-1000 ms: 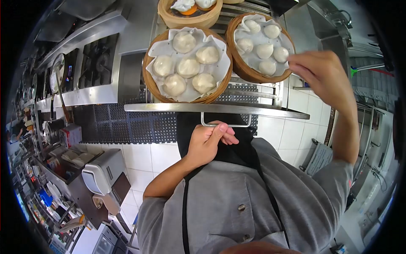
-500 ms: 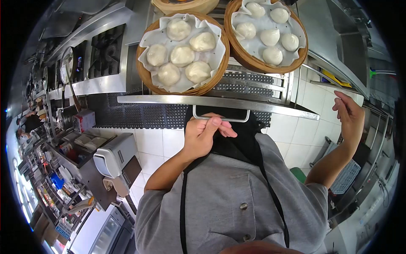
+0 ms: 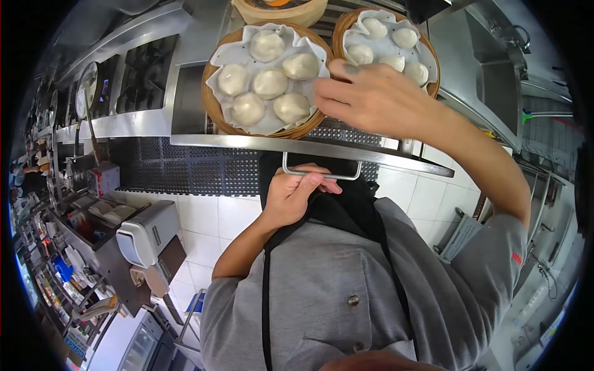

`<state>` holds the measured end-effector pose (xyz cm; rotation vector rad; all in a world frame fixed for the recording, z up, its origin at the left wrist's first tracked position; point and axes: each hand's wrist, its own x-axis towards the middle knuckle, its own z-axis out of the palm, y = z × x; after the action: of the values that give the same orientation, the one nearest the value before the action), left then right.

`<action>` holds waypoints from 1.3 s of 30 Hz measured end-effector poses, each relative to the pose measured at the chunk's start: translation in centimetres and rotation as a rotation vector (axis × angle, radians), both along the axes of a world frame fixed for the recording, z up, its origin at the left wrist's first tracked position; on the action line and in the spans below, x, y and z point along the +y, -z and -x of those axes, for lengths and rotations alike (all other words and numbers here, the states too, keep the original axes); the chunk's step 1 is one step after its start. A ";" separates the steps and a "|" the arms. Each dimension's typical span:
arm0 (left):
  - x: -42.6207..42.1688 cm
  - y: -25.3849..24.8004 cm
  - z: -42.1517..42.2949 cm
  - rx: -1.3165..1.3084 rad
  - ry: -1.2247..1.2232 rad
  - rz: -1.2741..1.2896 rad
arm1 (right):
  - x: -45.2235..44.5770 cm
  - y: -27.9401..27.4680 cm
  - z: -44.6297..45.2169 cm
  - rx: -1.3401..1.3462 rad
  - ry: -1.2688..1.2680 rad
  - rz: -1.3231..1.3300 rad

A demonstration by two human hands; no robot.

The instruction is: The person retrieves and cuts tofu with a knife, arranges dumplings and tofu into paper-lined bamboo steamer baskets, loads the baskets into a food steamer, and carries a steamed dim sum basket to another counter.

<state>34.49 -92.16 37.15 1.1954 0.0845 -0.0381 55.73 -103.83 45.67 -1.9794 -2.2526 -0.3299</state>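
Observation:
My left hand (image 3: 297, 195) is closed around the wire handle (image 3: 352, 172) on the front of a metal drawer (image 3: 235, 142). Two round bamboo steamers rest on the drawer's bars. The left steamer (image 3: 215, 114) holds several white buns (image 3: 270, 83) on white paper; the right steamer (image 3: 337, 43) holds more buns (image 3: 405, 38). My right hand (image 3: 377, 99) reaches across the front of the right steamer, hiding part of it. Its bent fingers are at the right rim of the left steamer, with the fingertips partly hidden.
Another bamboo steamer (image 3: 281, 13) stands farther back. A gas stove (image 3: 142, 74) lies to the left, with a black perforated mat (image 3: 185, 167) over the tiled floor. A dispenser (image 3: 139, 241) is at lower left. A metal sink (image 3: 495, 80) is at upper right.
My right hand has swung in from the far right to the gap between the two steamers. My left hand keeps its hold on the handle. The view has shifted slightly.

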 end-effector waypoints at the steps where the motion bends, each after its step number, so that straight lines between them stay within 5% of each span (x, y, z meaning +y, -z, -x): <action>1: 0.0 0.1 -0.2 -0.047 0.003 -0.073 | 0.4 0.4 -0.4 -0.009 -0.007 0.011; 14: -1.2 1.0 -0.6 -0.060 -0.086 -0.030 | 0.8 -3.8 -2.4 -0.193 -0.169 -0.091; 16: -0.8 1.2 -0.9 -0.229 -0.088 -0.217 | 0.0 -4.1 -3.0 -0.239 -0.166 -0.174; 24: -0.7 0.7 -3.2 -0.116 -0.254 -0.165 | -9.9 -9.9 -5.0 -0.155 0.093 -0.081; 30: 1.4 0.1 -12.7 -0.065 -0.225 -0.216 | -18.0 -13.7 -0.5 -0.205 0.442 -0.140; 39: 4.3 -0.7 -27.5 -0.072 -0.296 -0.189 | -23.4 -10.8 5.5 -0.145 0.664 -0.088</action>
<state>61.95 -87.88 37.87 1.3612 0.2039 0.2775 50.22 -127.19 56.44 -2.6691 -1.5363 -0.6340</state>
